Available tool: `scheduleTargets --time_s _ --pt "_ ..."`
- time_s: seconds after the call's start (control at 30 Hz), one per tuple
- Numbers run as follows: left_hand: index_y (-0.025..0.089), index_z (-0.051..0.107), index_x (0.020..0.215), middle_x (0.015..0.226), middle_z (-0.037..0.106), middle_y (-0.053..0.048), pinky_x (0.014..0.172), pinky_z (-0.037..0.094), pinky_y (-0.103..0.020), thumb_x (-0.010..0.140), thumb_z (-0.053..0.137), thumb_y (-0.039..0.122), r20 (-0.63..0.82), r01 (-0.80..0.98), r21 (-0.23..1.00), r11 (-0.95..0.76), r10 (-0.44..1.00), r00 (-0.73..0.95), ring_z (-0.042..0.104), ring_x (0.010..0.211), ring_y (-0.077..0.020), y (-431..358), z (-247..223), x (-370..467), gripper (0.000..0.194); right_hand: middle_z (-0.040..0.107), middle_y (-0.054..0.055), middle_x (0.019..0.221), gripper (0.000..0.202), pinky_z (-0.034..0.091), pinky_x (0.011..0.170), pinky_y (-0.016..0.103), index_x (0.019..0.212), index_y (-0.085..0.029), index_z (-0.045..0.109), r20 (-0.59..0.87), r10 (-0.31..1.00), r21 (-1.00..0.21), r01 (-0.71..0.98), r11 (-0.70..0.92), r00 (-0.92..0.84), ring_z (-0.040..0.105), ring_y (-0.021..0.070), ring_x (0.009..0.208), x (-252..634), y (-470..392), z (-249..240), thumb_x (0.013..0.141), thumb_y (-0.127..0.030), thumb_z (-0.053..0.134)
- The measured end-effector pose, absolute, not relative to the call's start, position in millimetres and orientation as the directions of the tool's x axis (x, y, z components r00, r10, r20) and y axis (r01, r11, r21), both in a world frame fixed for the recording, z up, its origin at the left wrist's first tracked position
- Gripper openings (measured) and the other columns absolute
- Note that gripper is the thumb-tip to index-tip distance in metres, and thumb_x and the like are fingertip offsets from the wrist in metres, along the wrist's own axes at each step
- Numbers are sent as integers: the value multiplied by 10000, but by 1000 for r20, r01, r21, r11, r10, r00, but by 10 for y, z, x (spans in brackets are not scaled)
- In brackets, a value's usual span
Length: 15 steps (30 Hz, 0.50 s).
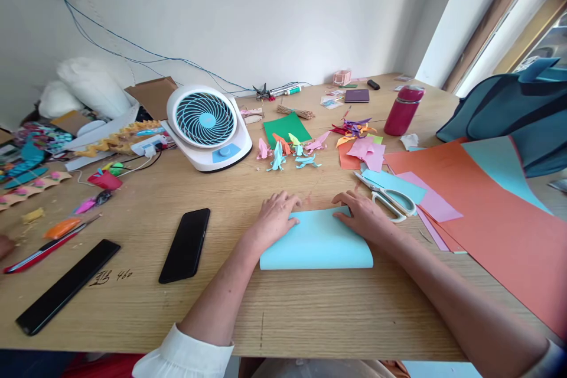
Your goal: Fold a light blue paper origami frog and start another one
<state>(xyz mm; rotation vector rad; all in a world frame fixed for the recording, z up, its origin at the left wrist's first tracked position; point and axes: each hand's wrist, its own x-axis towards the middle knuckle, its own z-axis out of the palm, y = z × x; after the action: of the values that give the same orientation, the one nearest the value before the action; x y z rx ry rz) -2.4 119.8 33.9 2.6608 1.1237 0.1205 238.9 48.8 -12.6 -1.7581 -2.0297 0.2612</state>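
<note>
A light blue sheet of paper (pixel 316 242) lies bent over on itself in front of me, its near side a rounded, uncreased curve. My left hand (pixel 277 215) holds its far left corner, thumb on top and fingers curled at the far edge. At the far right corner, my right hand (pixel 358 215) grips the same sheet in a similar way. Just beyond my right hand lie white-handled scissors (pixel 392 201), with their blades pointing away to the left. Several small folded paper figures (pixel 278 156) in blue, pink, orange and green stand farther back.
Left of my arm lies a black phone (pixel 185 245); a long black bar (pixel 68 286) is farther left. A white fan (pixel 208 127) stands behind. To the right are orange sheets (pixel 482 207), a dark pink bottle (pixel 404 111) and a teal bag (pixel 496 109). Part of another person's hand (pixel 5 246) shows at the left edge.
</note>
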Motion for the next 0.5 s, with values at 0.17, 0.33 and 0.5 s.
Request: scheduleTargets --time_s 0.17,0.33,0.5 --pt "239 626 1084 1097 567 -41 948 431 -292 849 523 56 10 512 316 -799 542 840 548 1092 -185 1215 339 -19 315 589 83 974 110 417 870 386 939 -202 640 332 917 -297 899 323 -220 560 244 930 2363 502 -60 835 -174 620" --pt "214 676 1083 1059 625 -55 865 468 -296 921 508 213 -110 572 258 -778 565 818 620 983 -201 1102 448 43 234 618 79 879 240 435 745 305 891 -171 668 286 880 -357 809 466 -380 583 193 821 2322 495 0 882 -53 459" --pt "186 676 1049 1077 626 -117 901 476 -391 904 429 608 -236 673 176 -718 633 737 612 1051 -299 693 543 239 510 629 84 909 265 442 740 304 912 -175 701 265 878 -366 801 474 -399 607 183 804 2351 439 16 899 -89 451"
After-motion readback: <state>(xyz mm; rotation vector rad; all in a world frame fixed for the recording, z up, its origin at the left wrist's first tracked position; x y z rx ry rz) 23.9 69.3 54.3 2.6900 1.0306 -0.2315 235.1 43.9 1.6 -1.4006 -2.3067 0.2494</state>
